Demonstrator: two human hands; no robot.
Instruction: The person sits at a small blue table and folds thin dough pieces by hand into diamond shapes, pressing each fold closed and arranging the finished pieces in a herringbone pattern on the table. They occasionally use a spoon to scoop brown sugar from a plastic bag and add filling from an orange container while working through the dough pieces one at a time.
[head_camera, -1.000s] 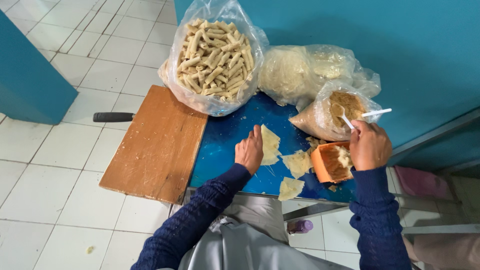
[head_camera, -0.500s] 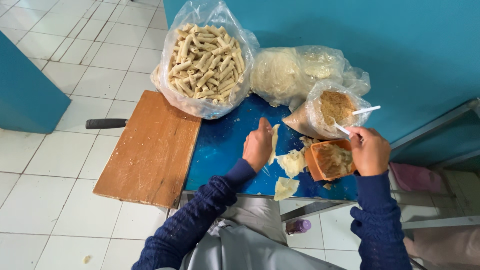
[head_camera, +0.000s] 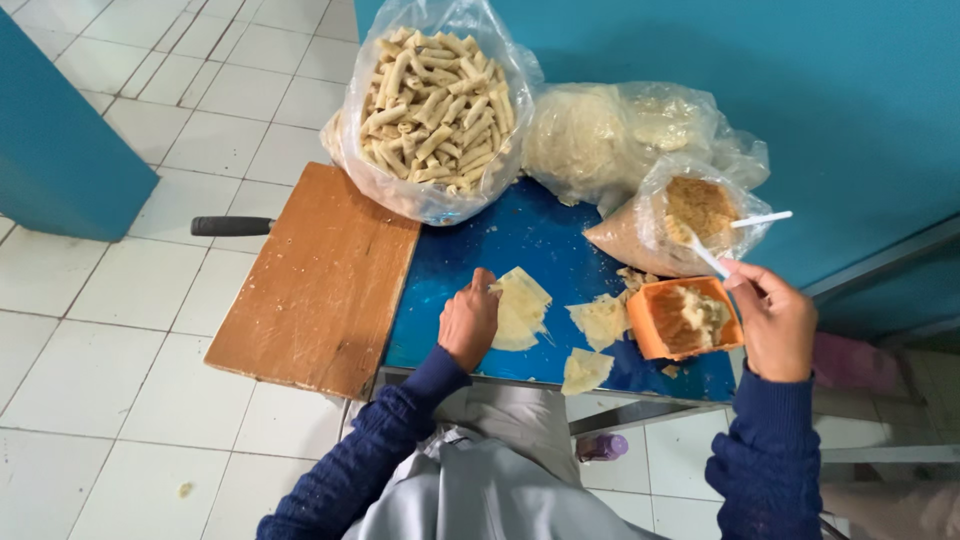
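Observation:
My left hand rests on a pale triangular wrapper sheet lying on the blue table. My right hand grips a white plastic spoon whose tip points into a clear bag of brown filling. Just left of that hand sits an orange tub with pale filling inside. Two more wrapper pieces lie between the tub and my left hand.
A clear bag full of rolled pastry sticks stands at the table's back left. A bag of stacked wrappers is behind the filling. A wooden board with a black handle overhangs the table's left side above the white tiled floor.
My right hand has stayed beside the orange tub with the spoon still up at the filling bag. My left hand stays on the wrapper sheet.

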